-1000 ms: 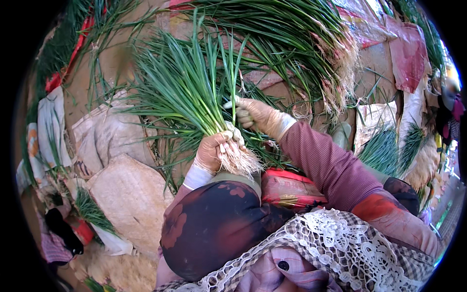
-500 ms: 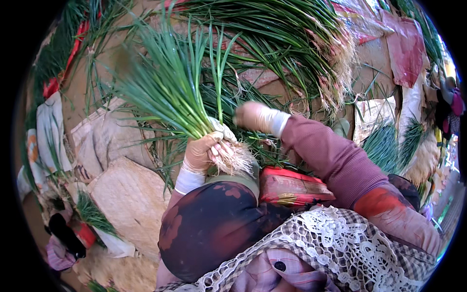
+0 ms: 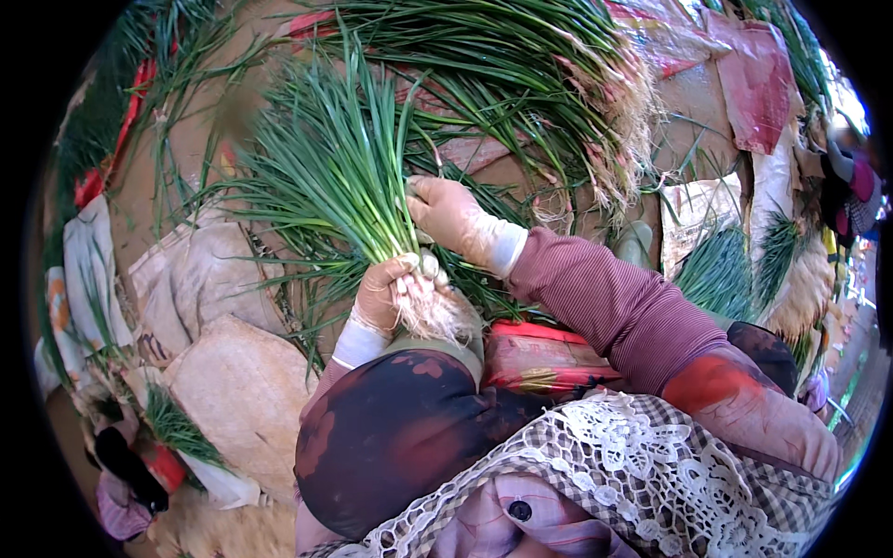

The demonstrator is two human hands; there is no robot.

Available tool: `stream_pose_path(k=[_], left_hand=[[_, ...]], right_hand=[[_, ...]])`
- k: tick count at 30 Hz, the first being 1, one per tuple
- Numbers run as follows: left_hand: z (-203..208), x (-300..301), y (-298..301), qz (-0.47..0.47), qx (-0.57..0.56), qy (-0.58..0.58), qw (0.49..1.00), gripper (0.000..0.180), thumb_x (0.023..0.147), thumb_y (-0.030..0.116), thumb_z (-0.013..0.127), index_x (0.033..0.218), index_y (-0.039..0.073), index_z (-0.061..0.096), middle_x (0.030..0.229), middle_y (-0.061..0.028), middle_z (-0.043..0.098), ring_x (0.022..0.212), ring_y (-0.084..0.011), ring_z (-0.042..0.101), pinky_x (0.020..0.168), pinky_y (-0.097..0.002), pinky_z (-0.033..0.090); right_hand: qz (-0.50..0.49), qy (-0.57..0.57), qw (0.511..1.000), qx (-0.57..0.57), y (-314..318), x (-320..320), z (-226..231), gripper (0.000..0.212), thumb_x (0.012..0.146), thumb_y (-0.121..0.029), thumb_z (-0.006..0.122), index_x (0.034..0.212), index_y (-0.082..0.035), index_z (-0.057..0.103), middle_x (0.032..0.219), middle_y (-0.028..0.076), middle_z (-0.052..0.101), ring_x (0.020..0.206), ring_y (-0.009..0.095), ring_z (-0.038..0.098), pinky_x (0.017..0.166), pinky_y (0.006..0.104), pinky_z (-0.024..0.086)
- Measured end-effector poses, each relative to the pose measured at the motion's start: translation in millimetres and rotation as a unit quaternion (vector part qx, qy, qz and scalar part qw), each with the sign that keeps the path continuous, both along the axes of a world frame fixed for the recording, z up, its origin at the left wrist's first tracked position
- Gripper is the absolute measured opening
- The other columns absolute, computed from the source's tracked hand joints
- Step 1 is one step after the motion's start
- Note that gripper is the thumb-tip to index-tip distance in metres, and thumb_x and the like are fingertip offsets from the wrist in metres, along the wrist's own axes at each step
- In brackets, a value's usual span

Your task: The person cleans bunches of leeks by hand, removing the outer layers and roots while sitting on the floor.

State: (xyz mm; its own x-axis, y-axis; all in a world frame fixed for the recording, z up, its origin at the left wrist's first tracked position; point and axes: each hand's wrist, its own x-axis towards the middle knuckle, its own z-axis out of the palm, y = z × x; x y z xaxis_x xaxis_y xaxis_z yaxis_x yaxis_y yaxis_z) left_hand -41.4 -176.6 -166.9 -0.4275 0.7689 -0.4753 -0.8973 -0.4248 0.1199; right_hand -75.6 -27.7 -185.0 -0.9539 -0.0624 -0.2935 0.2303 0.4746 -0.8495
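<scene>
My left hand (image 3: pixel 377 296), in a pale glove, is closed round a bunch of spring onions (image 3: pixel 367 200) just above its white bulbs and tangled roots. Its long green leaves fan up and to the left. My gloved right hand (image 3: pixel 451 216) is at the right edge of the bunch, with bent fingers closed against the outer stalks; the exact grip is partly hidden. Beyond the hands lies a large heap of spring onions (image 3: pixel 502 70), its pinkish bulbs and roots turned to the right.
A red wrapped package (image 3: pixel 544 358) sits between my knees. Pale sacks (image 3: pixel 246 400) lie to the left, and a red plastic sheet (image 3: pixel 752 79) at the far right. More spring onions (image 3: pixel 716 274) rest on the right. Other people are partly visible at both side rims.
My right hand has moved left, from apart to against the bunch. A stalk that stood separate at its right side is now in with the others. The left hand keeps its hold.
</scene>
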Motion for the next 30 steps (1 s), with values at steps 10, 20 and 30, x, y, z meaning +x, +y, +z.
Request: stream_pose_path(k=[10, 20, 30], left_hand=[[43.1, -23.1, -2.6, 0.165, -0.12, 0.221, 0.954, 0.036, 0.07, 0.017, 0.056, 0.101, 0.002, 0.046, 0.075, -0.0075, 0.049, 0.076, -0.0218, 0.05, 0.076, -0.0393, 0.043], [-3.4, 1.1, 0.4, 0.067, -0.087, 0.002, 0.994, 0.024, 0.068, 0.012, 0.053, 0.089, 0.0, 0.049, 0.073, -0.0104, 0.05, 0.073, -0.0237, 0.049, 0.071, -0.0384, 0.042], [-27.5, 3.3, 4.0, -0.011, -0.206, 0.043, 0.977, 0.032, 0.073, 0.011, 0.048, 0.1, -0.006, 0.049, 0.088, -0.0186, 0.056, 0.082, -0.0285, 0.055, 0.077, -0.0398, 0.045]], right_hand=[[0.004, -0.213, 0.907, 0.364, 137.6, 29.0, -12.3, 0.026, 0.071, -0.031, 0.053, 0.085, -0.009, 0.057, 0.085, 0.013, 0.058, 0.082, 0.028, 0.055, 0.07, 0.0369, 0.043], [-0.197, -0.126, 0.934, 0.271, 114.5, 43.1, -21.9, 0.027, 0.068, -0.027, 0.059, 0.08, -0.004, 0.052, 0.077, 0.013, 0.055, 0.074, 0.031, 0.053, 0.066, 0.0364, 0.042], [0.164, -0.046, 0.978, 0.122, 40.3, 62.4, 21.6, 0.025, 0.08, -0.028, 0.046, 0.093, -0.007, 0.052, 0.075, 0.016, 0.055, 0.072, 0.033, 0.054, 0.063, 0.0393, 0.043]])
